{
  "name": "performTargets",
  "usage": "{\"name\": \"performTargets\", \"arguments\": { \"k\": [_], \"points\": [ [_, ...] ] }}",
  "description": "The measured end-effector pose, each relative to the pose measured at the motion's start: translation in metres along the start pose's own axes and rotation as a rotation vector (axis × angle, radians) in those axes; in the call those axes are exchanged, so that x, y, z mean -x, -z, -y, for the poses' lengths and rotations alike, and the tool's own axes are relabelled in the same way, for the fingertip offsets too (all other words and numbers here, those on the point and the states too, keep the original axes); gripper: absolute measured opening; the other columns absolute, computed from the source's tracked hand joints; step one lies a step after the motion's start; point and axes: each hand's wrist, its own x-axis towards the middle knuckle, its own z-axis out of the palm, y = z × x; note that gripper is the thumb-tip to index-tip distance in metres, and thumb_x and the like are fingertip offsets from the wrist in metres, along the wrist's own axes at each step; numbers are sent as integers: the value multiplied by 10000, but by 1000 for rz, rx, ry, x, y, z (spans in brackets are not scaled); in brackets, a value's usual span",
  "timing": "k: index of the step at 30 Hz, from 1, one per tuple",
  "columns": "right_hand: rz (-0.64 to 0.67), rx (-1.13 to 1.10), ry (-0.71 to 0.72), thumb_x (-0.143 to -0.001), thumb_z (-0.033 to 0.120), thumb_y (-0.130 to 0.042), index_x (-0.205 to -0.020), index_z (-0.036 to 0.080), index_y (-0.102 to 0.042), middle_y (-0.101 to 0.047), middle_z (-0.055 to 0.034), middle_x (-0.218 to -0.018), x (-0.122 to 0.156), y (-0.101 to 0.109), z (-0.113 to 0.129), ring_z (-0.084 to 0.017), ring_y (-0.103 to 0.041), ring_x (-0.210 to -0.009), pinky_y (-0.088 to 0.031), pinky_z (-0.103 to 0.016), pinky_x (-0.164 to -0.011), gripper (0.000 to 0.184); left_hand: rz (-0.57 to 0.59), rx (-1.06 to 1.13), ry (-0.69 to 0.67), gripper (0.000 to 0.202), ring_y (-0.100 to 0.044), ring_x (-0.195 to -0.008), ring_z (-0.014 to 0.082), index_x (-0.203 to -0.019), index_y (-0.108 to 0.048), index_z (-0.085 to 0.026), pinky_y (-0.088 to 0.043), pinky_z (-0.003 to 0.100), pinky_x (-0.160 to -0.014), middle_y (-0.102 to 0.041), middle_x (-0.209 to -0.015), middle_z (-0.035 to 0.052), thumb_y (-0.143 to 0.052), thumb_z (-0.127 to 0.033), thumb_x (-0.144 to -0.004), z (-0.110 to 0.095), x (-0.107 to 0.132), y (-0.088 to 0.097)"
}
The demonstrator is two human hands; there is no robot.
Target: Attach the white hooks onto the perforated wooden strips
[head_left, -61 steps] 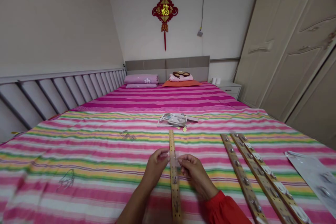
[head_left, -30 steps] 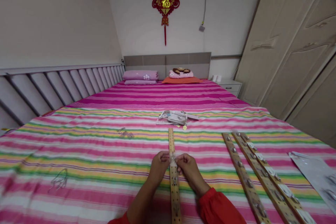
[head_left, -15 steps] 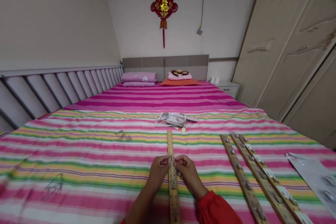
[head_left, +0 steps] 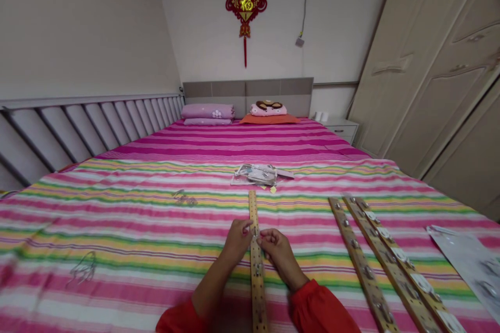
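Note:
A narrow wooden strip (head_left: 257,281) with rows of small holes lies lengthwise in front of me on the bed. Small shiny metal pieces are set along it. My left hand (head_left: 237,242) is at the strip's left edge, thumb and fingers curled closed near one metal piece (head_left: 255,234). From the right, my right hand (head_left: 278,250) meets the same piece with its thumb and index finger pinched. What lies between the fingertips of either hand is too small to make out. Nearer to me, another metal piece (head_left: 258,270) sits on the strip.
Several similar strips (head_left: 361,270) with metal pieces lie to the right, one bearing white cards. Beyond them is a clear plastic bag (head_left: 464,255). A plastic packet (head_left: 255,174) lies past the strip's far end. Thin wire-like pieces (head_left: 84,268) rest at left.
My left hand has shifted slightly up along the strip, and more of its red sleeve shows. The right hand stays almost in place. The camera view has tilted a little.

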Motion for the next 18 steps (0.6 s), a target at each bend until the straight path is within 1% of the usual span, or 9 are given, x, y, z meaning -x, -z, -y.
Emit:
{"name": "performTargets", "arguments": {
  "k": [3, 6, 9, 12, 18],
  "points": [
    [2, 3, 4, -472, 332, -826, -717, 159, -618, -535, 78, -483, 0, 0, 0, -42, -369, -346, -225, -191, -361, 365, 44, 62, 99, 275, -555, -707, 153, -792, -692, -171, -457, 286, -719, -599, -742, 6, -693, -177, -517, 3, -1, 1],
    [10, -4, 7, -483, 320, -818, -722, 152, -637, -530, 76, -482, 0, 1, 0, -38, -352, -352, -216, -193, -367, 343, 61, 76, 170, 240, -557, -659, 138, -745, -655, -161, -446, 265, -671, -594, -676, -11, -707, -183, -512, 6, -2, 3],
    [21, -24, 13, -491, 287, -808, -733, 148, -645, -529, 75, -490, 1, 1, 1, -37, -355, -361, -217, -192, -376, 324, 57, 74, 187, 176, -556, -621, 138, -661, -604, -168, -443, 261, -641, -582, -612, -23, -703, -172, -517, 4, -3, 3],
    [33, -40, 21, -502, 269, -798, -743, 150, -653, -522, 77, -493, 2, 1, 2, -38, -354, -365, -216, -193, -379, 306, 69, 68, 203, 162, -543, -581, 130, -617, -574, -176, -435, 254, -619, -567, -557, -39, -693, -155, -508, 1, -5, 2],
    [45, -37, 50, -505, 268, -803, -752, 157, -668, -499, 86, -486, 2, 0, 4, -42, -360, -377, -223, -192, -383, 303, 100, 67, 218, 177, -517, -533, 123, -577, -572, -171, -392, 243, -561, -554, -511, -46, -691, -271, -493, -12, -6, 3]
  ]
}}
